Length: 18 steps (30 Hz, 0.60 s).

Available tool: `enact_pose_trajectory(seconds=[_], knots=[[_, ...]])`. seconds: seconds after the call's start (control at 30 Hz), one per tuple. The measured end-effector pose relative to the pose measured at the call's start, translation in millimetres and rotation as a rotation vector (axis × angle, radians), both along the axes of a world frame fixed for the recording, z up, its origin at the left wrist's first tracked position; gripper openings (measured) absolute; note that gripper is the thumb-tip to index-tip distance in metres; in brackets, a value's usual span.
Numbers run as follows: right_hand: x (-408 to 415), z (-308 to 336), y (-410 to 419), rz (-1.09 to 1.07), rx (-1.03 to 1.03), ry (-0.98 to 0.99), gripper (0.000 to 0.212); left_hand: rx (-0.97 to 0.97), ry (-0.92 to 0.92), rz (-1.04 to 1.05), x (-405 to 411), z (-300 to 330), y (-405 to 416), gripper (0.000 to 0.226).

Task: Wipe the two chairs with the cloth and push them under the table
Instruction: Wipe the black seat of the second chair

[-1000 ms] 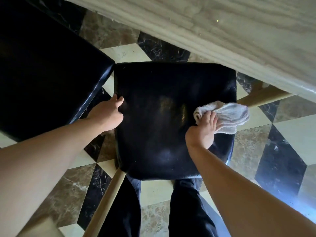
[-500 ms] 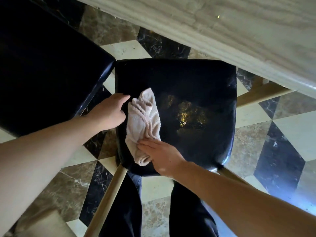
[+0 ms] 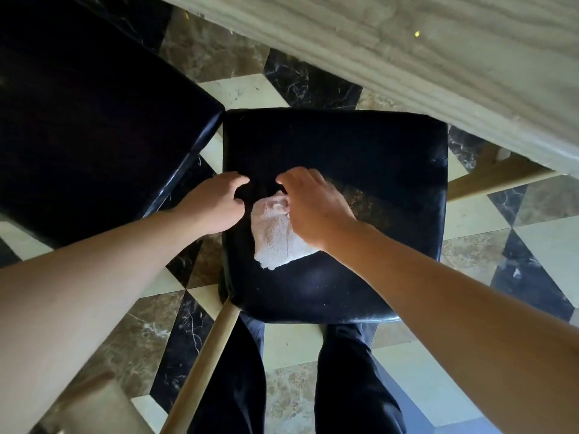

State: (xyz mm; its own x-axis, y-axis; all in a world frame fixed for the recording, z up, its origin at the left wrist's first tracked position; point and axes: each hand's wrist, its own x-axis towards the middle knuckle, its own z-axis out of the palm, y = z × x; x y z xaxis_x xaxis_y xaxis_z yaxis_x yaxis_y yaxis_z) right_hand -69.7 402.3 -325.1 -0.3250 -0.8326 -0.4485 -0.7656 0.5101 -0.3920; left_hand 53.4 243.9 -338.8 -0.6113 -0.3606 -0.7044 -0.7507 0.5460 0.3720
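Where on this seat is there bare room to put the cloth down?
Free: the seat's far half toward the table, and its near strip. Crowded: mid-left, where the left hand grips the edge and the right hand presses the cloth.

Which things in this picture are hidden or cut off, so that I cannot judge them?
All in the head view:
- Cloth: partly under the right hand.
- Second chair: cut off by the left and top edges.
- Table: only an edge strip shows.
- Near chair: legs mostly hidden under its seat.
- Left hand: fingertips hidden over the seat's side.
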Motion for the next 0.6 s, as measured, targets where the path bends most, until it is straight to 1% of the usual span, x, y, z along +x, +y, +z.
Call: enact_pose_trajectory(seconds=[0.03, 0.07, 0.1, 0.13, 0.2, 0.23, 0.27, 0.3, 0.4, 0.5, 0.53, 0.57, 0.6], knots=[[6, -1, 3, -0.035, -0.099, 0.100, 0.054, -0.004, -0.001, -0.008, 1, -1, 1, 0.060], [15, -1, 11, -0.036, -0.194, 0.138, 0.052, -0.006, 0.001, -0.011, 2, -1, 1, 0.060], [26, -2, 22, 0.013, -0.260, 0.142, 0.052, -0.004, 0.001, -0.005, 4, -2, 0, 0.061], [37, -5, 35, 0.109, -0.251, 0.129, 0.056, -0.005, 0.004, 0.005, 4, -3, 0, 0.062], [53, -18, 59, 0.346, -0.061, 0.152, 0.079, -0.007, 0.014, 0.014, 5, -5, -3, 0.063], [55, -27, 64, 0.418, 0.037, 0.190, 0.089, -0.005, 0.017, 0.018, 6, -6, -4, 0.063], [56, -35, 66, 0.434, 0.090, 0.214, 0.094, 0.000, 0.020, 0.019, 7, -7, -6, 0.063], [56, -42, 65, 0.420, 0.101, 0.220, 0.095, 0.006, 0.022, 0.018, 8, -7, -6, 0.063], [67, -49, 52, 0.344, 0.038, 0.155, 0.088, 0.019, 0.013, 0.016, 12, -8, -7, 0.060], [89, -48, 42, 0.172, -0.028, 0.062, 0.073, 0.027, 0.016, 0.024, 14, -10, -7, 0.058], [98, -49, 40, 0.150, -0.052, 0.040, 0.069, 0.018, 0.020, 0.021, 15, -11, -7, 0.058], [107, -50, 38, 0.178, -0.071, 0.024, 0.068, 0.002, 0.026, 0.013, 16, -11, -8, 0.057], [116, -51, 39, 0.256, -0.082, 0.028, 0.068, -0.011, 0.027, 0.006, 15, -11, -8, 0.057]])
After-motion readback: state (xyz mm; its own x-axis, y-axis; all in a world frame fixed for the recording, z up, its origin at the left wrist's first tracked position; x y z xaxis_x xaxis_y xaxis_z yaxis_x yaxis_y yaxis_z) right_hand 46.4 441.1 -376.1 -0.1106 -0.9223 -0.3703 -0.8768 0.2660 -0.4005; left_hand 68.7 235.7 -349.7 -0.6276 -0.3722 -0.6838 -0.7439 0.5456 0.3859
